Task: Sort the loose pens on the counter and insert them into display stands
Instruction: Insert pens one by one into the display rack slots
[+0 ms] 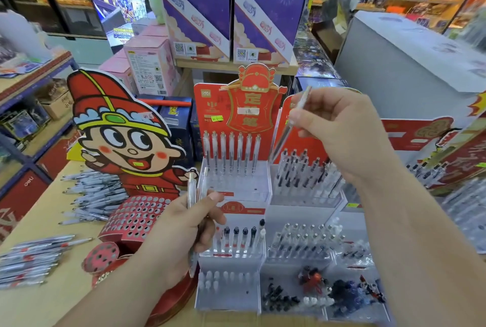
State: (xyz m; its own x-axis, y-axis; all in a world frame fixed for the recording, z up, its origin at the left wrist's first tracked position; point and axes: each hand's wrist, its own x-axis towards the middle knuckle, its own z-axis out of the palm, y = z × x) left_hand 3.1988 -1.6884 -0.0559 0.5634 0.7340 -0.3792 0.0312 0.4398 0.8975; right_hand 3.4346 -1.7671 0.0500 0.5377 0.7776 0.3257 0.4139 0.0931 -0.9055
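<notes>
I judge this as mid-task, with plenty left. My landmark is the clear tiered stand (236, 186) in the middle. Its back row carries 7 pens (231, 153), the tier in front of that row shows bare holes, and the lower tier has about 5 dark-capped pens (244, 237) with gaps beside them. The right hand (339, 132) pinches 1 clear pen (280, 142), tilted, its tip hanging above the stand's right rear corner, not yet in any hole. The left hand (184, 229) grips a small bunch of spare pens (191, 190) upright just left of the stand; I cannot count them. The neighbouring stand (302, 202) on its right looks nearly full. Well left of the landmark, a far heap (97, 195) and a near heap (31, 261) of loose pens lie on the counter (52, 297), unsorted.
</notes>
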